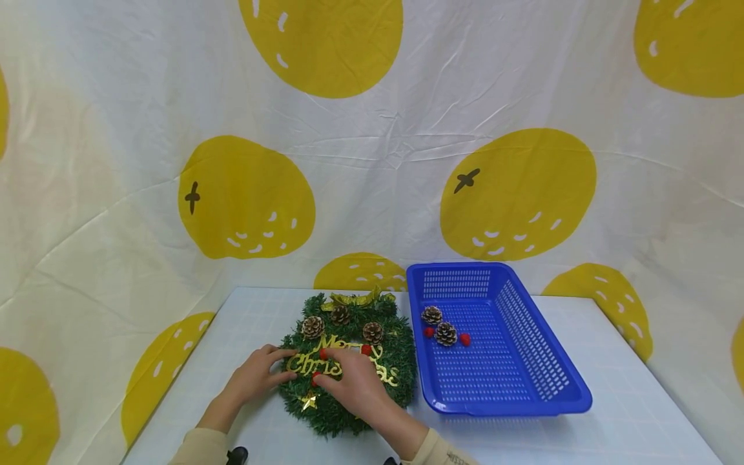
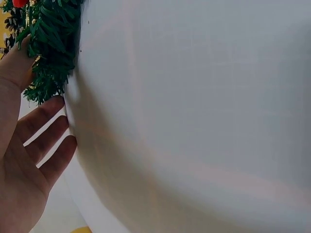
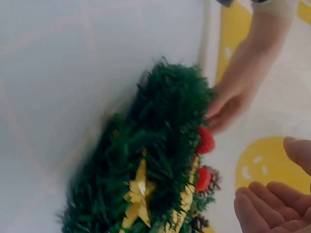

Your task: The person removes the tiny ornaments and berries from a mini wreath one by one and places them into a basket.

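A green wreath [image 1: 325, 421] lies on the table. It bears pine cones [image 1: 312, 327], gold Christmas lettering [image 1: 382, 372], a gold star [image 1: 309, 402], red berries [image 1: 366, 349] and a gold bow [image 1: 354, 299] at its far edge. My left hand [image 1: 256, 374] rests at the wreath's left edge; in the left wrist view its thumb and a fingertip meet the greenery, the other fingers spread. Over the wreath's middle hovers my right hand [image 1: 357, 384], partly covering the lettering. In the right wrist view its fingers [image 3: 272, 204] are slightly bent, nothing between them and the thumb.
To the right of the wreath stands a blue basket [image 1: 511, 409]. Two pine cones [image 1: 445, 334] and two red berries [image 1: 465, 339] lie at its left side. A white curtain [image 1: 372, 213] with yellow fruit prints hangs behind the table.
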Tool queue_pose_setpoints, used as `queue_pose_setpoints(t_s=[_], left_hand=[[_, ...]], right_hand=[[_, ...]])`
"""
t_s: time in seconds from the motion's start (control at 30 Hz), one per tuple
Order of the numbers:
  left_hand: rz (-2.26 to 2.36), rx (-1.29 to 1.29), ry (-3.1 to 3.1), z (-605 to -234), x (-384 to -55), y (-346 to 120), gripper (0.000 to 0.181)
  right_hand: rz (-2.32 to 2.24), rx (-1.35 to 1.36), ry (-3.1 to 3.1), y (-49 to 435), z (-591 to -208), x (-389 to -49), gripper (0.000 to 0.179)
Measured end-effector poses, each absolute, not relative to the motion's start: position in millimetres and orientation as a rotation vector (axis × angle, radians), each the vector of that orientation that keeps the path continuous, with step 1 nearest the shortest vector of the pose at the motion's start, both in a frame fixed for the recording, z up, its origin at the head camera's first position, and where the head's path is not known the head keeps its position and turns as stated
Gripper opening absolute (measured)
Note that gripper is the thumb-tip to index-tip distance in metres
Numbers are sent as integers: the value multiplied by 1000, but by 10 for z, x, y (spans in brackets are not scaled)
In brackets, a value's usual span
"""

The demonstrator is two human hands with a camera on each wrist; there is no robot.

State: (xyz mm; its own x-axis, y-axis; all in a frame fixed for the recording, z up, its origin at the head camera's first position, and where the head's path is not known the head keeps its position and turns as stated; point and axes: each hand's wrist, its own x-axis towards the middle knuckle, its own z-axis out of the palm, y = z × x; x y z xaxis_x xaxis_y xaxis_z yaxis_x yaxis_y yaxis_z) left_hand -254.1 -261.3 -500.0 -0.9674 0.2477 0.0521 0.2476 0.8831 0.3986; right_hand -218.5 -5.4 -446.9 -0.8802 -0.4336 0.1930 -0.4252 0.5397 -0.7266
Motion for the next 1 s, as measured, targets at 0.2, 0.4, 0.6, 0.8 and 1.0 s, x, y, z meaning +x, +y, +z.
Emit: queue_pose_setpoints(t_s=[0.2, 0.4, 0.6, 0.8, 1.0], left_hand=[[617, 397, 3054, -5031, -2565, -2649, 52], [617, 404, 3058, -5040, -2566, -2658, 52], [628, 422, 3064, -5033, -2569, -2657, 52], [635, 422, 3064, -5027, -2569, -2653, 53], [641, 440, 3054, -5021, -2565, -2639, 53]], right_hand=[[-1186, -797, 2761, -183, -4566, -2192, 48], [-1133, -797, 2764, -278, -4661, -2222, 46], [-1058, -810, 2804, -327, -4735, -2246, 45], [-992, -825, 2852, -347, -4776, -2226, 43], [-1023, -776, 2876, -367, -4783, -2252, 37]])
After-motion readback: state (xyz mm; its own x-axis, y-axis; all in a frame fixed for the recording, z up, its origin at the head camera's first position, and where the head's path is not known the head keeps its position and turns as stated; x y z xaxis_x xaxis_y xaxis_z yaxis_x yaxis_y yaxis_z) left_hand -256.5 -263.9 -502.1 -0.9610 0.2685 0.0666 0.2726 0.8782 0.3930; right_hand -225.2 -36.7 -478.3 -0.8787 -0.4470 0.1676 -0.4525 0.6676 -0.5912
